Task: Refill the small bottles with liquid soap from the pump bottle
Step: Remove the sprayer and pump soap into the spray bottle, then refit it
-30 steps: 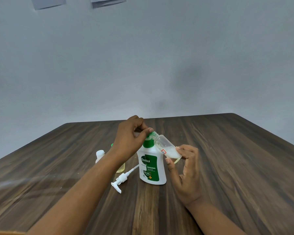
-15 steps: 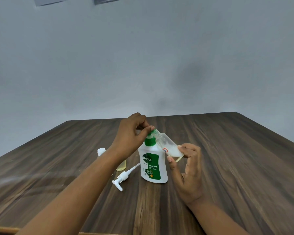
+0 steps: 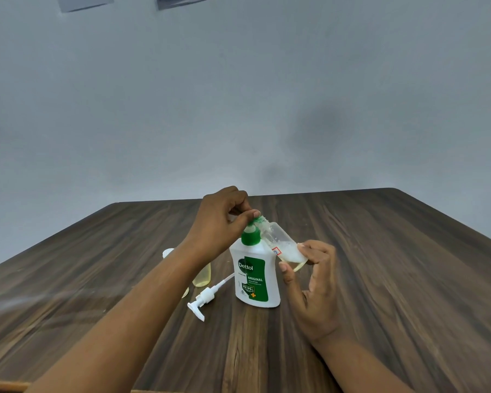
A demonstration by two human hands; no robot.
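Nearest, two bare forearms rise from the bottom edge of the frame over a dark wood-grain tabletop [image 3: 380, 279], matt and streaked. Right of centre, the right hand [image 3: 313, 282] grasps the small clear bottle [image 3: 279, 243] by its base, thumb below and fingertips above. The bottle is translucent plastic, tilted with its base to the lower right and its neck to the upper left. A little pale, foamy soap pools at the low end.

Left of that hand a pump head [image 3: 206, 299] lies loose on the tabletop. It is hard white plastic, and its thin tube points toward the Dettol pump bottle [image 3: 253, 279]. That bottle stands upright at centre, glossy white with rounded shoulders, a green label and a green collar, its pump out.

Just above the collar the left hand [image 3: 224, 222] is curled, thumb and fingers pinching at the small bottle's greenish neck. I cannot tell whether it grips a cap there or the neck itself.

Left of centre, behind the left forearm, another small bottle [image 3: 201, 276] holds yellowish liquid, and a white cap [image 3: 168, 253] shows beyond.

The step in hand looks like work at the held bottle's mouth. The bottle is far from full, so the next move probably calls for a clear mouth, careful lining-up with the narrow neck and a firm hold on slippery plastic.

Farthest is a plain grey wall [image 3: 238, 109], with paper sheets [image 3: 82, 1] at the top edge
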